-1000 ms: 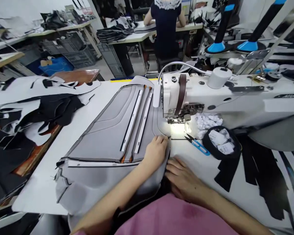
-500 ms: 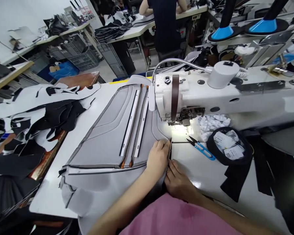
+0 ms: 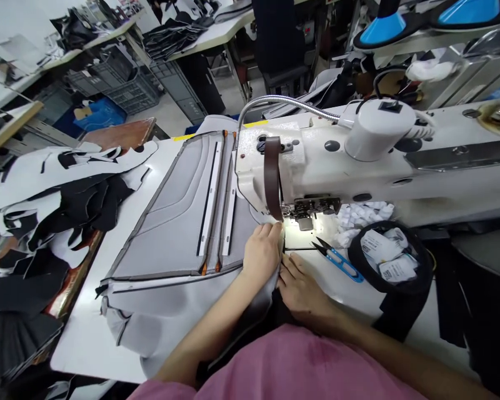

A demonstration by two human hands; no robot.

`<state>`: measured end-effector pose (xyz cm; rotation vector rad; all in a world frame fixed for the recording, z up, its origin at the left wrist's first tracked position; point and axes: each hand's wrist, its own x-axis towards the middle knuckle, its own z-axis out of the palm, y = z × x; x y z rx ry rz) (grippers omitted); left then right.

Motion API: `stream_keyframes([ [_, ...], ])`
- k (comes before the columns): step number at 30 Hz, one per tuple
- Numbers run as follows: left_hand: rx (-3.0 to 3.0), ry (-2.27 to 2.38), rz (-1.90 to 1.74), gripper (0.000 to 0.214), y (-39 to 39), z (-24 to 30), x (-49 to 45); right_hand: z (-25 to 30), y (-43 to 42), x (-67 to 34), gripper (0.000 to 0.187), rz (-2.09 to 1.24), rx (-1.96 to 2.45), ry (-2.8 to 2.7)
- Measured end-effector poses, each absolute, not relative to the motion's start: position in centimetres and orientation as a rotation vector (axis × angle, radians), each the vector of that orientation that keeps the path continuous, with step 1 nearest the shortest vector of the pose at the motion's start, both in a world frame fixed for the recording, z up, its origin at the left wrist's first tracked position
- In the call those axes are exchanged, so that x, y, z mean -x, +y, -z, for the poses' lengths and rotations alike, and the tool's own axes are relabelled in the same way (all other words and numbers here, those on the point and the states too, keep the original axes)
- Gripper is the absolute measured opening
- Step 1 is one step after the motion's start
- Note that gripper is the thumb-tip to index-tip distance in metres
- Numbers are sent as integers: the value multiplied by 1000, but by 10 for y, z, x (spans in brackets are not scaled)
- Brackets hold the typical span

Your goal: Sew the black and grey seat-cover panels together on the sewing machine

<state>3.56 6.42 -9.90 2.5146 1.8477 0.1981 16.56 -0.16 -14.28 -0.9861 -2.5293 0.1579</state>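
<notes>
Nearest, right hand point(image 3: 302, 289) flat with fingers extended, fingertips touching the dark edge of a grey quilted seat-cover panel point(image 3: 179, 216). Just beside it, left hand point(image 3: 263, 253) open, palm down, pressing the panel's right edge onto the white table point(image 3: 83, 322). Directly beyond, lit needle area of a white sewing machine point(image 3: 316, 161). Rightward, blue-handled thread snips point(image 3: 339, 260), then a black pouch of labels point(image 3: 389, 255). Far left, heaped black and white cut pieces point(image 3: 66, 189).

Left hand point(image 3: 263, 253) flat, palm down; right hand point(image 3: 302, 289) alongside, touching.
</notes>
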Motion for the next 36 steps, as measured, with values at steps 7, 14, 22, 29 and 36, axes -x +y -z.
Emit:
stream_keyframes([
  [7,-2548,2053,-207,27,58,88,-29,141,4,-161,30,-16,956,-2510],
  [14,-2519,2100,-193,59,49,84,-16,137,1,-162,21,143,890,-2558],
  [22,-2547,2024,-101,54,84,82,-10,124,24,-164,17,190,930,-2635],
  [29,-2577,2000,69,60,108,81,-14,121,34,-169,18,190,895,-2662],
  [36,-2554,1835,103,78,132,90,-3,128,35,-166,28,176,1047,-2603],
])
